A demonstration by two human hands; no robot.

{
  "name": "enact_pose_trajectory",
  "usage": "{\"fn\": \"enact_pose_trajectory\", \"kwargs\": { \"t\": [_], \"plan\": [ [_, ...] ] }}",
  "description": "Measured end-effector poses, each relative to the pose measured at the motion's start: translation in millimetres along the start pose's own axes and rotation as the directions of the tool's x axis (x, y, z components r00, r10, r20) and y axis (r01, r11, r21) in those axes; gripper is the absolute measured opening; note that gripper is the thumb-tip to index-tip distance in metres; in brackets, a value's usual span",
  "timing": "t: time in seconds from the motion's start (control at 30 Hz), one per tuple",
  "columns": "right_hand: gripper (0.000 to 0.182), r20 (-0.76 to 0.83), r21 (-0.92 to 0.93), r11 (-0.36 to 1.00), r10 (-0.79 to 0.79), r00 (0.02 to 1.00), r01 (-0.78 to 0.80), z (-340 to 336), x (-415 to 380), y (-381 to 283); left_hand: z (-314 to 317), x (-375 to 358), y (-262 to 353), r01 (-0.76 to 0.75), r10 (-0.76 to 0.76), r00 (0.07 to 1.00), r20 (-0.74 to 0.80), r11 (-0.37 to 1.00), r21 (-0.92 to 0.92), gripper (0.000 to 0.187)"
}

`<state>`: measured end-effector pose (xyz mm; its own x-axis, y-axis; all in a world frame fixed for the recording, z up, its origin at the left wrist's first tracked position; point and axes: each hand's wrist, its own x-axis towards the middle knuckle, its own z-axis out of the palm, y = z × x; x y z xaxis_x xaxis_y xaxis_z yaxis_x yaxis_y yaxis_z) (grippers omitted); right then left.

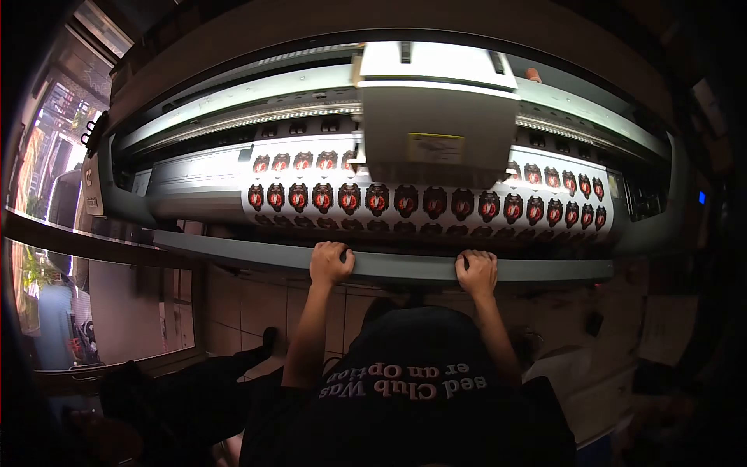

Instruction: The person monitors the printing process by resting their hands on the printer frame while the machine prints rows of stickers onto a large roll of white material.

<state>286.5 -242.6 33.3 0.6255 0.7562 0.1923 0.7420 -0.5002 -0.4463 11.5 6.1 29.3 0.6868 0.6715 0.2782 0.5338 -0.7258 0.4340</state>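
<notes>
My left hand (331, 263) is closed over the long grey front rail (401, 268) of a wide-format printer. Further right along the same rail, my right hand (477, 272) is wrapped over its edge in a similar grip. Behind the rail, a white printed sheet (498, 191) curves down over the platen. Rows of red and black emblems cover it. A large pale print carriage (440, 117) sits above the sheet, slightly blurred, hiding part of the upper row.
The carriage's guide rail (257, 97) runs across the back of the printer. A dark-trousered leg with a black shoe (270, 338) stretches over the tiled floor (233, 307) at lower left. Glass panes (156, 311) stand at the left, with daylight beyond.
</notes>
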Motion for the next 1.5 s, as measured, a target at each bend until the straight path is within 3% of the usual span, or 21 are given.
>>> {"fn": "enact_pose_trajectory", "kwargs": {
  "t": [0.3,0.9,1.5],
  "plan": [
    [0.019,-0.061,0.007,0.998,-0.06,0.996,0.06,-0.1,0.3,0.3,3.2,-0.4,-2.2,-0.01,0.01,1.0,-0.012,1.0,0.013,0.02],
    [0.02,-0.02,0.039,0.999,-0.03,0.999,0.03,-5.1,1.5,-2.4,-2.3,1.7,1.9,-0.032,0.031,0.999,-0.02,0.999,-0.02,0.012],
    [0.02,-0.046,0.043,0.998,-0.04,0.998,0.042,-2.3,1.5,0.4,2.8,1.9,-2.0,-0.025,0.025,0.999,-0.023,1.0,0.001,0.016]
  ]
}}
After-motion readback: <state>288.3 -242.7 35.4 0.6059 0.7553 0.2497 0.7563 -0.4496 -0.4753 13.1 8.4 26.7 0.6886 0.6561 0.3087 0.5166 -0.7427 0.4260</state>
